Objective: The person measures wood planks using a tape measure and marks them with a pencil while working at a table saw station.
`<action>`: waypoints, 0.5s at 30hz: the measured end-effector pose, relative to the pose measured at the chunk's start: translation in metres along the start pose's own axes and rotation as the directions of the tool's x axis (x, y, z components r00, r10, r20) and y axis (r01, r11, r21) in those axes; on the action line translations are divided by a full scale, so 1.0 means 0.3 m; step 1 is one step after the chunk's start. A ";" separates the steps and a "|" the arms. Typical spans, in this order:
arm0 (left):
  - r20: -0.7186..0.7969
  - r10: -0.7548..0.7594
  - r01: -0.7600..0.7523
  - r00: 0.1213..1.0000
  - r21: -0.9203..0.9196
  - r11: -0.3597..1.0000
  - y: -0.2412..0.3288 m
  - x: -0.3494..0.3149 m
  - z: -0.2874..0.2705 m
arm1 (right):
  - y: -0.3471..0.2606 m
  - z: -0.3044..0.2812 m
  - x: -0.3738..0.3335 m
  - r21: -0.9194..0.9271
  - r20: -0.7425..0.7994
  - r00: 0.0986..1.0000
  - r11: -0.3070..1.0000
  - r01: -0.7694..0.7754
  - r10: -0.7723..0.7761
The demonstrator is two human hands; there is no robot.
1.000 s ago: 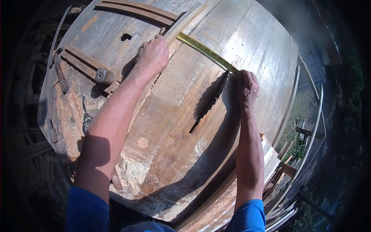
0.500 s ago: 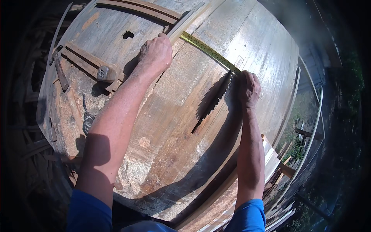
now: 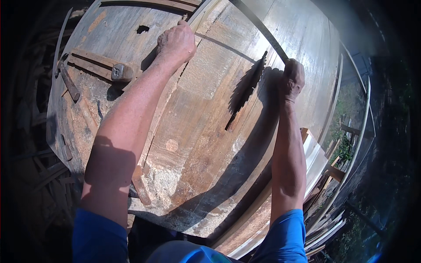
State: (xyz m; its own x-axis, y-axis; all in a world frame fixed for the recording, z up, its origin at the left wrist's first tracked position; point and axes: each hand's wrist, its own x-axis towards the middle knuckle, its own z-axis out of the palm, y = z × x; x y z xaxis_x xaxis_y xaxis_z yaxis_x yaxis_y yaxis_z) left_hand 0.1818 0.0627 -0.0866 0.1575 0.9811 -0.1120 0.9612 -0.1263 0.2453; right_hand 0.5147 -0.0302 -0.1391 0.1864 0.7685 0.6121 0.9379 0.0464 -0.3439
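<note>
While both hands gripped the strip, it lay against the saw blade (image 3: 247,90).

Left hand (image 3: 176,42) and right hand (image 3: 291,80) were closed, well apart, on the thin wooden strip (image 3: 258,27) crossing the far edge of the worn plank saw table (image 3: 197,144); hammer (image 3: 94,68) near left edge; the cut looked unfinished.

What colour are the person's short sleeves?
Bright blue short sleeves, seen best in the head view at the lower edge.

Thin dark strip (image 3: 258,26) slanting across tabletop (image 3: 210,144)
</note>
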 end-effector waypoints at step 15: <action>-0.199 0.319 -0.325 0.927 0.003 0.946 -0.090 -0.085 -0.038 | -0.326 -0.280 -0.407 -0.013 0.151 0.975 0.985 0.169 -0.165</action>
State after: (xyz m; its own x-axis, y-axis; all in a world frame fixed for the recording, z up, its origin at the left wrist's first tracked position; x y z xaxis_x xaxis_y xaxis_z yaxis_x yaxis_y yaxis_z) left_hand 0.1492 0.0429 -0.0792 0.4075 0.8980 0.1660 0.8584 -0.4387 0.2659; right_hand 0.4247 -0.1822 -0.1203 -0.0178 0.8379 0.5456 0.9597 0.1674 -0.2257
